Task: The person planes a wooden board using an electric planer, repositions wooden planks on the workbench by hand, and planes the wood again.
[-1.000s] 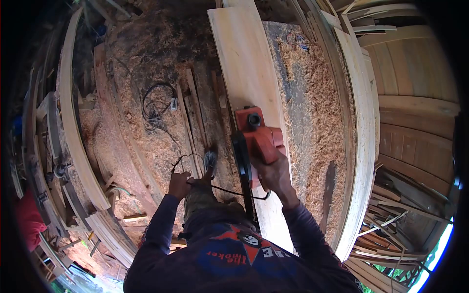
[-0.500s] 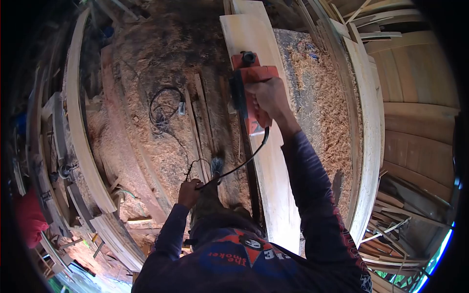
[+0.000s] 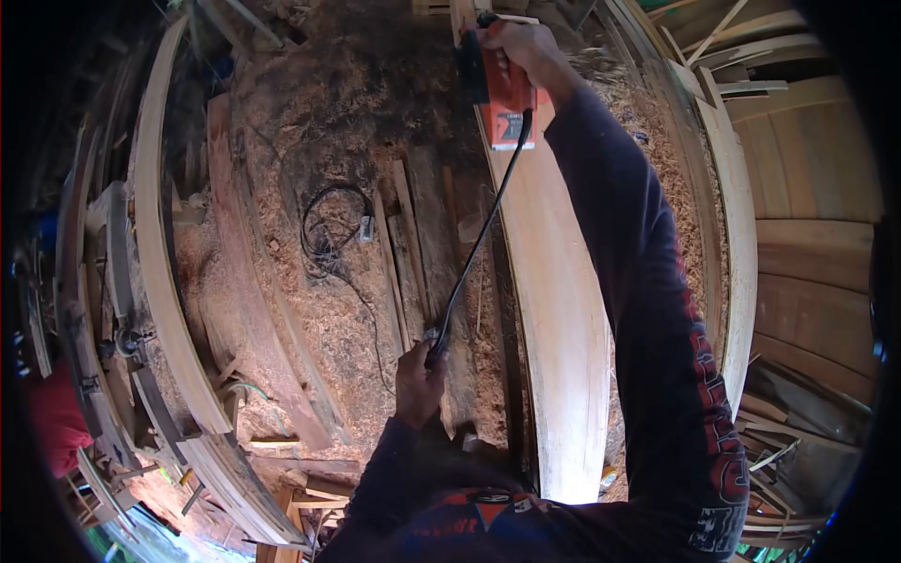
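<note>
A red electric planer [image 3: 510,86] rests on the far part of a long pale plank [image 3: 561,347]. My right hand [image 3: 531,54] is closed around its handle, with the arm stretched far forward. The planer's black power cord [image 3: 480,242] runs back from its rear end to my left hand [image 3: 419,380]. The fingers of that hand are wrapped round the cord, left of the plank and low in the view. The planer's underside is hidden against the wood.
Wood shavings [image 3: 347,328] cover the ground. A coiled dark cable [image 3: 324,230] lies left of the plank. Long boards [image 3: 174,272] stand on the left, and another pale board [image 3: 737,235] runs along the right. A person's red garment [image 3: 58,422] shows at the far left.
My right hand has pushed the planer forward along the plank, away from me. My left hand has moved forward and right with the cord, which is now straighter.
</note>
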`<state>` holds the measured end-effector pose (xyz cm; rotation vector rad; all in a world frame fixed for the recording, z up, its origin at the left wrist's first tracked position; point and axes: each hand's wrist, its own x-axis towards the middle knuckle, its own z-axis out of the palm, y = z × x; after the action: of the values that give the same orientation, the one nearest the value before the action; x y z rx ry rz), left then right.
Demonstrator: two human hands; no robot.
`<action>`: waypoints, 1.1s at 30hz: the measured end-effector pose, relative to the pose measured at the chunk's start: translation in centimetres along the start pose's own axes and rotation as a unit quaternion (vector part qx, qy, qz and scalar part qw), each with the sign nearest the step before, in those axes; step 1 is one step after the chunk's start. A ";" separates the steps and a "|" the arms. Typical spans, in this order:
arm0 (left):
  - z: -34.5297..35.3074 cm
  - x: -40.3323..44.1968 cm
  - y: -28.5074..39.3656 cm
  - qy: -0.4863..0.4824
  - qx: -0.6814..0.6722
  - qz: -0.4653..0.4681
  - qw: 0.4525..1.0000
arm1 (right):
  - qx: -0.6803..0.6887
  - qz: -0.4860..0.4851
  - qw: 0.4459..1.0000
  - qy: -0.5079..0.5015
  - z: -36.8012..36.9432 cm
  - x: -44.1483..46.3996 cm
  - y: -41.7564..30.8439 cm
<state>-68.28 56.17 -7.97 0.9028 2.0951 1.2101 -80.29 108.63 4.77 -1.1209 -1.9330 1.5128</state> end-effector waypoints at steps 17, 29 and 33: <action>-6.6 -11.4 -8.8 -0.015 0.205 -0.080 0.975 | -0.012 -0.041 0.999 -0.011 -4.5 -35.2 5.1; -2.0 -29.1 -6.2 -0.235 0.297 0.128 0.917 | -0.246 0.024 0.967 0.054 -9.8 -89.2 9.1; 1.2 -35.7 -4.2 -0.358 0.239 0.186 0.883 | -0.121 0.163 0.972 0.115 -9.8 -103.0 9.8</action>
<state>-46.37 27.62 -7.62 1.7247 1.6388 0.3683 -10.50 31.96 12.55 -1.7103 -1.8745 1.2486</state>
